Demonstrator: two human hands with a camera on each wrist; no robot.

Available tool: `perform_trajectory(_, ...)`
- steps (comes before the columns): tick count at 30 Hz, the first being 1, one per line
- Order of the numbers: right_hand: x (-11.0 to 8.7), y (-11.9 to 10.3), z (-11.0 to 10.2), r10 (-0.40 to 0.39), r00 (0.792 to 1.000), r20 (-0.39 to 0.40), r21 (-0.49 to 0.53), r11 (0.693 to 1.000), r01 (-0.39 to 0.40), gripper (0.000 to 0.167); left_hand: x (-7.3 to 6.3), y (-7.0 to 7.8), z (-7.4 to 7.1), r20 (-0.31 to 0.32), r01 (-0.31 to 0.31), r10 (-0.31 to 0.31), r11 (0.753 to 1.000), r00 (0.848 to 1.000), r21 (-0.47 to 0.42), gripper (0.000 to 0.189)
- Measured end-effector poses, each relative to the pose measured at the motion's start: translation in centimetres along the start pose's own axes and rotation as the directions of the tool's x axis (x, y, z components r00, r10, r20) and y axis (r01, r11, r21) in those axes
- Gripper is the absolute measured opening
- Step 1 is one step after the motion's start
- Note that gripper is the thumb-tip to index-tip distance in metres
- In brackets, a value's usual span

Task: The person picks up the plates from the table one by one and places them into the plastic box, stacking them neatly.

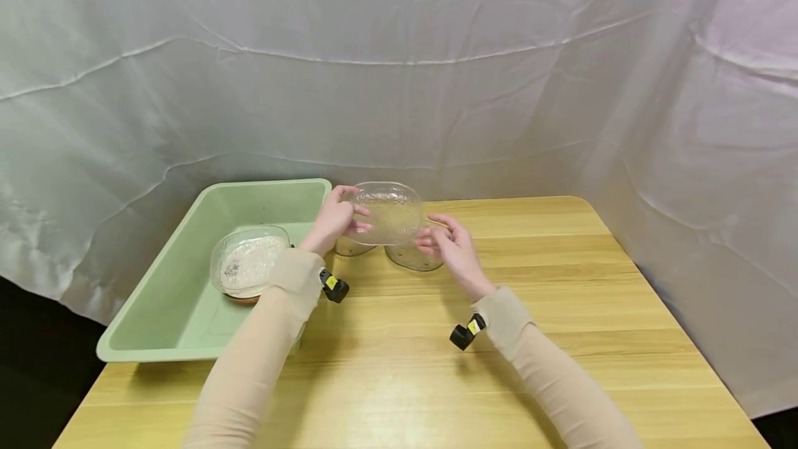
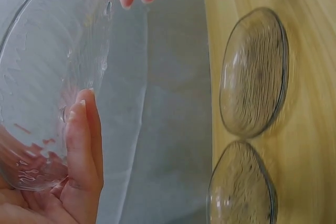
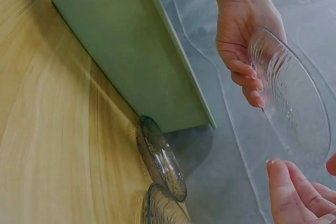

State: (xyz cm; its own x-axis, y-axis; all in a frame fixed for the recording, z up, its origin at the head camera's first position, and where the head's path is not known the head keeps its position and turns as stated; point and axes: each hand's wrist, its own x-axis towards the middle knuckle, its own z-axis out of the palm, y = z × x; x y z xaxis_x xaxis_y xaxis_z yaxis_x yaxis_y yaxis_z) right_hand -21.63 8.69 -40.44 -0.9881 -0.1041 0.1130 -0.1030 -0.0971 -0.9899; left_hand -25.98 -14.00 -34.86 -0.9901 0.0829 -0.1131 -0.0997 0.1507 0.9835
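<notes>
A clear, textured glass dish (image 1: 389, 217) is held up off the table, tilted, above two other glass dishes. My left hand (image 1: 339, 217) grips its left end, with fingers against the ribbed underside in the left wrist view. My right hand (image 1: 451, 244) is at the dish's right end. In the right wrist view its fingers (image 3: 294, 192) are spread just below the rim, with a gap between them and the glass. On the wood beneath rest a darker glass dish (image 2: 254, 72) and a second such dish (image 2: 241, 187), side by side, bottoms up.
To the left, a large green basin (image 1: 212, 341) stands on the wooden table (image 1: 530, 366). Inside it a clear glass dish (image 1: 252, 262) sits on top of something brown-rimmed. A grey-white curtain (image 1: 399, 89) hangs behind the table and along its right side.
</notes>
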Motion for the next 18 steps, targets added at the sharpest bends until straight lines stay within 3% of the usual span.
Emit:
perform_trajectory(5, 0.0, -0.2, 1.2, -0.062, 0.998, 0.03, -0.088, 0.994, 0.064, 0.041, 0.0, -0.1, -2.2, -0.017, 0.031, -0.031, 1.0, 0.999, 0.005, 0.071)
perform_trajectory(12, -0.2, 0.0, 2.8, -0.153, 0.985, 0.079, -0.216, 0.962, 0.166, 0.04, 0.1, -0.8, -5.4, -0.03, 0.055, -0.055, 0.998, 0.998, 0.014, 0.066)
perform_trajectory(18, -0.8, 0.2, 4.8, -0.162, 0.973, 0.163, -0.324, 0.923, 0.208, 0.039, -0.3, -1.5, -8.1, -0.05, 0.047, -0.046, 0.999, 0.998, 0.022, 0.067)
